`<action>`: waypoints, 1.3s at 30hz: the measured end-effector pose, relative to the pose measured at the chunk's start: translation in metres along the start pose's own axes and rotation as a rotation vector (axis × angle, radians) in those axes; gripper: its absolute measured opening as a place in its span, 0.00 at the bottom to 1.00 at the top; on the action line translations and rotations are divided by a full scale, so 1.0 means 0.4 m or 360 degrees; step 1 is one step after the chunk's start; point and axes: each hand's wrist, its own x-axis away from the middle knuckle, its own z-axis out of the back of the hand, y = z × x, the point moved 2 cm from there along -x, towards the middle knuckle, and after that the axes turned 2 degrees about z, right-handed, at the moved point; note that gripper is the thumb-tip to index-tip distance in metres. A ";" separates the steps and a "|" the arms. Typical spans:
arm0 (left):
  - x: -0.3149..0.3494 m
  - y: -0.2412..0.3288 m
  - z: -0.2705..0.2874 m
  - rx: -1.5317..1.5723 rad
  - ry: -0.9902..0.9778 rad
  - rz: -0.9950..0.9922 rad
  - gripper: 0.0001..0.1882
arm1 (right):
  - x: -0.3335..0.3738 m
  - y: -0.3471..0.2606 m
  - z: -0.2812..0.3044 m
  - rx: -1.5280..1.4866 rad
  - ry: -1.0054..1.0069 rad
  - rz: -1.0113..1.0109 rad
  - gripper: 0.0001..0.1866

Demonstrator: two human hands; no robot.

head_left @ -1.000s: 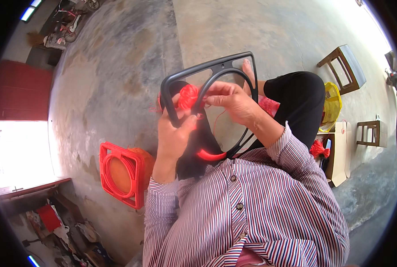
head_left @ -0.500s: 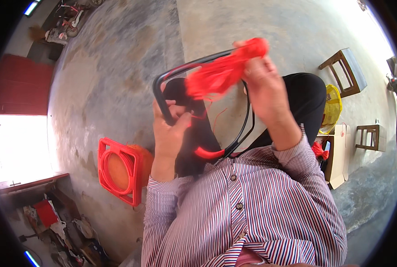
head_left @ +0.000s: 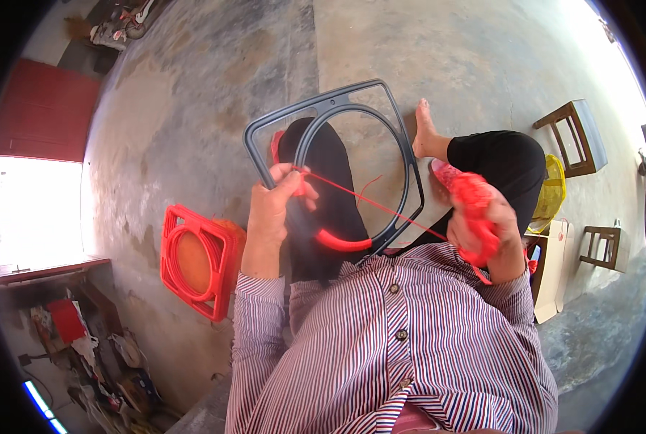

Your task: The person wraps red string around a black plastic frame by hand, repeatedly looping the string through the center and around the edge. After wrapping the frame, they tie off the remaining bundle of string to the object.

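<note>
Across my lap stands a black frame (head_left: 337, 92), squarish outside with a round ring inside. Part of its ring near my body is wrapped in red cord (head_left: 343, 241). My left hand (head_left: 283, 194) is closed on the frame's left side, its thumb and fingers pinching the cord there. From that pinch a taut red strand (head_left: 366, 199) runs across the ring to my right hand (head_left: 500, 224). That hand, slightly blurred, grips a bundle of red cord (head_left: 475, 210) beside my right knee. A loose cord end curls up inside the ring.
On the floor to my left sits a stack of red frames (head_left: 192, 262). To the right are a yellow basket (head_left: 551, 189), an open cardboard box (head_left: 554, 267) and two wooden stools, the larger stool (head_left: 580, 137) farther off. Clutter (head_left: 84, 347) lies at lower left.
My right hand has swung from above the frame down to the right with the cord bundle, and a strand now stretches tight across the ring. My left hand keeps its hold.
</note>
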 end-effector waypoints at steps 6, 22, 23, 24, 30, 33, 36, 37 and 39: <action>0.009 0.012 -0.046 0.0016 -0.0001 0.0016 0.11 | -0.123 0.093 0.096 0.2054 0.0066 -0.0451 0.23; 0.009 0.031 -0.103 -0.0634 0.0120 -0.0507 0.08 | -0.295 0.111 -0.028 0.0659 0.0255 0.0220 0.16; 0.013 0.034 -0.109 -0.0630 0.0120 -0.0500 0.08 | -0.289 0.100 -0.040 0.0969 0.0279 0.0281 0.19; 0.017 0.045 -0.122 -0.0581 0.0038 -0.0514 0.17 | -0.288 0.092 -0.059 0.0971 0.0281 0.0273 0.19; -0.002 0.045 -0.167 -0.0639 -0.0112 -0.0657 0.31 | -0.309 0.030 -0.129 0.2054 0.0376 0.1200 0.19; 0.010 0.051 -0.137 -0.0765 0.0088 -0.0714 0.38 | -0.283 -0.018 -0.113 0.1200 0.0407 0.1094 0.18; -0.010 0.009 -0.044 -0.0669 0.0226 -0.0753 0.07 | -0.255 -0.070 -0.115 -0.0148 0.0412 0.0807 0.25; -0.020 -0.017 -0.004 -0.0756 0.0215 -0.0973 0.06 | -0.223 -0.089 -0.107 -0.0262 0.0093 0.0618 0.31; 0.000 0.019 -0.008 -0.0413 0.0103 -0.0482 0.06 | -0.171 -0.087 -0.051 -0.0644 -0.0413 0.0620 0.34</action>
